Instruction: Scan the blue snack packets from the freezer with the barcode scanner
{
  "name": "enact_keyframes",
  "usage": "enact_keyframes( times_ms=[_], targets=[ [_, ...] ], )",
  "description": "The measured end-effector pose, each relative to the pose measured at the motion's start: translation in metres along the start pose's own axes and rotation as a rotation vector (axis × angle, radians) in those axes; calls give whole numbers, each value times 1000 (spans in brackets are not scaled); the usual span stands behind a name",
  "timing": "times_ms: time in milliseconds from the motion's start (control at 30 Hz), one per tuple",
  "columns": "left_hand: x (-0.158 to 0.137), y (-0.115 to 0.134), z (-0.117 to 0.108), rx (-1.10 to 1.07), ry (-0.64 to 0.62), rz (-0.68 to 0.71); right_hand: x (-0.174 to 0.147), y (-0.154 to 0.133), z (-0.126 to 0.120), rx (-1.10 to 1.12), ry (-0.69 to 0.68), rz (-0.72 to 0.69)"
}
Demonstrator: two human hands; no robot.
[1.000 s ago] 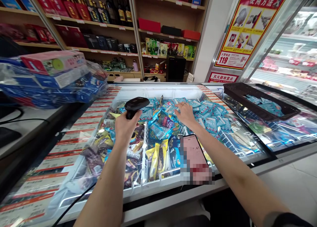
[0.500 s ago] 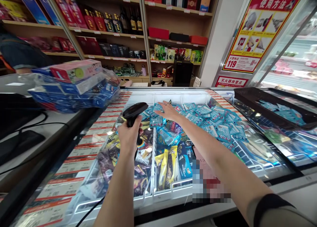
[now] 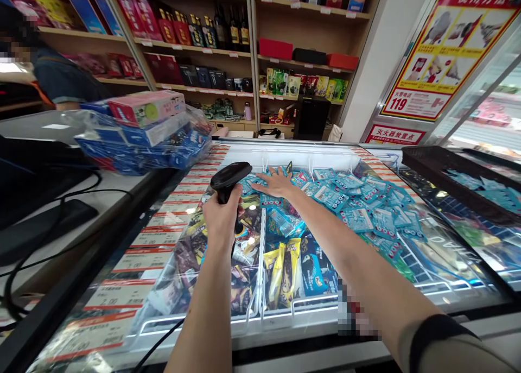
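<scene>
Shop interior, stocked shelves, price labels, glass-topped freezer

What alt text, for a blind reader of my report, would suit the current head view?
A person's left hand grips a black scanner above a glass-topped freezer, while the right hand is spread over blue packets lying on the glass. Wrapped items show beneath; boxes in clear plastic sit to the left, with stocked shelves behind.

Left hand curled in a grip, right hand palm down, fingers spread, both arms outstretched
</scene>
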State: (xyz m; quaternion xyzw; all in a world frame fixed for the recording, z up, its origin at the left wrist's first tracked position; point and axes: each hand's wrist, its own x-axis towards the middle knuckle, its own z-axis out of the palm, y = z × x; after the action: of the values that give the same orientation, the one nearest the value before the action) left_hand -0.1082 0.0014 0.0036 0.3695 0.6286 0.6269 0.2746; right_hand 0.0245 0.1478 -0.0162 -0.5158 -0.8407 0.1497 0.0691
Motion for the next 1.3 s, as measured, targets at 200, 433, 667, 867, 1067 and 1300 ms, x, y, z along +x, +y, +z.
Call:
enact_keyframes(
  times_ms=[200, 433, 667, 867, 1067, 1300],
  targets=[
    [-1, 2, 1, 29, 5, 13, -46, -6, 8, -18, 21, -40],
    [-5, 3, -7, -60, 31, -26, -70, -25, 9, -37, 78, 35],
    [3, -6, -12, -69, 36, -64, -16, -38, 13, -65, 80, -122],
    [8, -9, -9, -50, 34, -133, -2, -31, 11, -95, 56, -245],
    [3, -9, -1, 8, -39, -88, -39, -3, -3, -123, 142, -252],
    [-1, -13, 2, 62, -111, -32, -62, 21, -14, -13, 217, -191]
  ],
)
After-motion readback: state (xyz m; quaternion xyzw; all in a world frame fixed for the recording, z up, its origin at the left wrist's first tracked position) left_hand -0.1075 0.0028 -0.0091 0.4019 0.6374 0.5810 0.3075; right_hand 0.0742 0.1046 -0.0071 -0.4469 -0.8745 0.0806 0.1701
